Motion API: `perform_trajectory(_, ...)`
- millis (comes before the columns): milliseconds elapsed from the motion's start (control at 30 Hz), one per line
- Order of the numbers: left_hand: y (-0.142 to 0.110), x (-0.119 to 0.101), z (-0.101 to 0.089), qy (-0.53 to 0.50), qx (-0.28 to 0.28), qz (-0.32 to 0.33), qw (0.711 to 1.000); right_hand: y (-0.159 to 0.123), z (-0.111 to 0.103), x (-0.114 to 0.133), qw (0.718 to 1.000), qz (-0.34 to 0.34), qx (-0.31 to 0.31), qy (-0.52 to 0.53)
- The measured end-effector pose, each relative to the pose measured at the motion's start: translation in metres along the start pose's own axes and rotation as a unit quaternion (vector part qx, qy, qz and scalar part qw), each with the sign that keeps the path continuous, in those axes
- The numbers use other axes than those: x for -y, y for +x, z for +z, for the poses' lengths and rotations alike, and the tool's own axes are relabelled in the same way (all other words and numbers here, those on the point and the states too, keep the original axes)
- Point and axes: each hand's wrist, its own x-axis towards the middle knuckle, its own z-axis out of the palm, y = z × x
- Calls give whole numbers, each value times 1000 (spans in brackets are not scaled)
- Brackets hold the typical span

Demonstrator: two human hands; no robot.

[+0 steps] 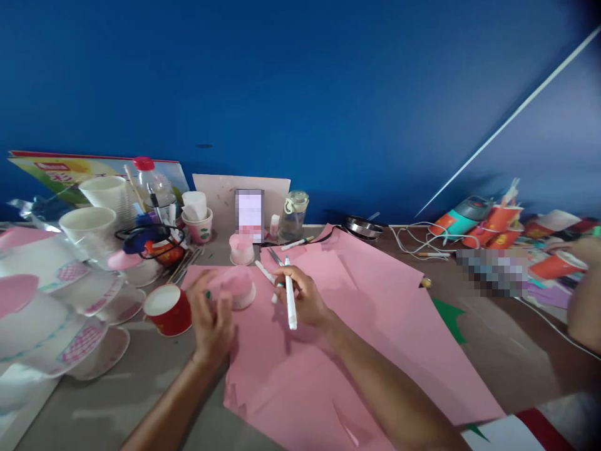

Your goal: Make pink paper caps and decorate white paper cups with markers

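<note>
My right hand [304, 295] is closed around a white marker pen [290, 299] that points away from me; a second white pen [265, 273] lies under its fingers. My left hand [212, 319] is curled round a small white cup covered in pink paper [239, 287], steadying it on the pink paper sheets [328, 351]. Another pink-topped cup [241, 248] stands just behind. A red paper cup [169, 309] lies next to my left hand.
Stacked white and pink paper bowls [56, 313] crowd the left. White cups [91, 222], a red-capped bottle [153, 181], a glass jar [294, 216] and a metal bowl [362, 227] line the back. Red cups and cables [498, 228] lie far right, beside another person's arm [585, 300].
</note>
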Motion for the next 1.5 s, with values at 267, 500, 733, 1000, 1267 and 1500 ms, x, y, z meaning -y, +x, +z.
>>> perform_trajectory(267,4,12,8,-77,25,-189,979,0,3,-23,932,-137,74,-329)
perform_trajectory(500,-8,20,10,-71,94,-142,983,0,6,-22,895,-135,113,-409)
perform_trajectory(733,-6,9,3,92,58,104,989,-1,4,-27,911,-135,82,-381)
perform_trajectory(1000,-9,-3,2,99,98,183,973,-2,5,-22,914,-137,59,-377)
perform_trajectory(1267,-10,-7,1,106,118,195,968,-2,8,-20,961,-77,46,-262)
perform_trajectory(1500,-11,-7,1,84,151,210,962,2,-1,15,995,-15,98,-27)
